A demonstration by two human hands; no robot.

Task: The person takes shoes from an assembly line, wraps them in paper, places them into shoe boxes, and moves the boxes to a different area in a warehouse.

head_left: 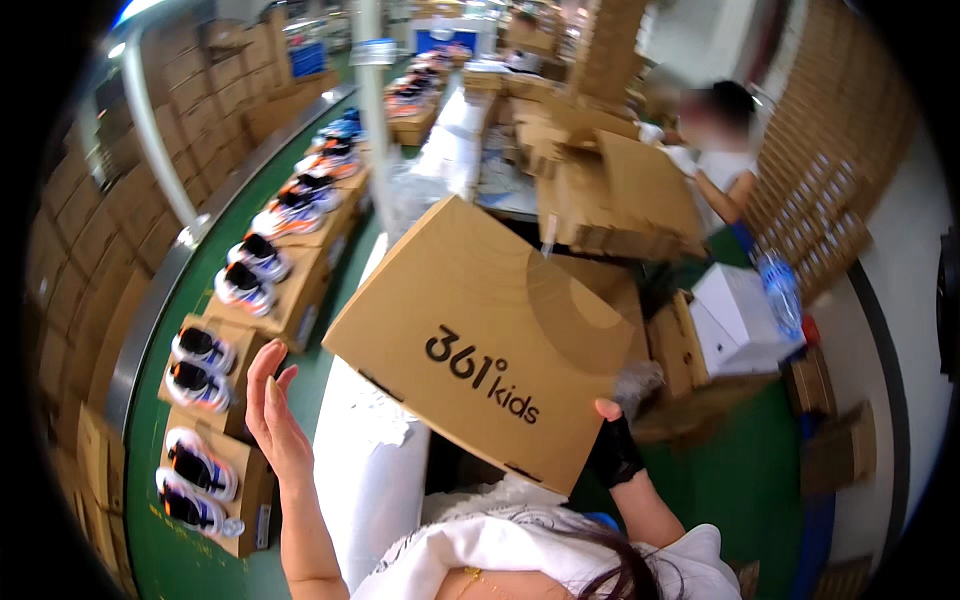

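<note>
A brown cardboard shoebox (480, 320) with dark lettering on its broad face hangs tilted in front of me. My right hand (614, 450), in a black fingerless glove, grips its lower right corner; the thumb shows on the face and the other fingers are mostly hidden. Left of the box, my left hand (275, 410) is raised with fingers stretched out, holding nothing and apart from the box. Nearest to that hand, a pair of white shoes with black and purple parts (200, 385) rests on a brown box on the green conveyor belt (150, 520).
More pairs of shoes (290, 210) sit on boxes along the belt. A white pole (372, 120) rises beyond. Open cartons (620, 190) are piled ahead, near a co-worker (725, 160). At right stand a white box (738, 318) and a clear plastic bottle (780, 290).
</note>
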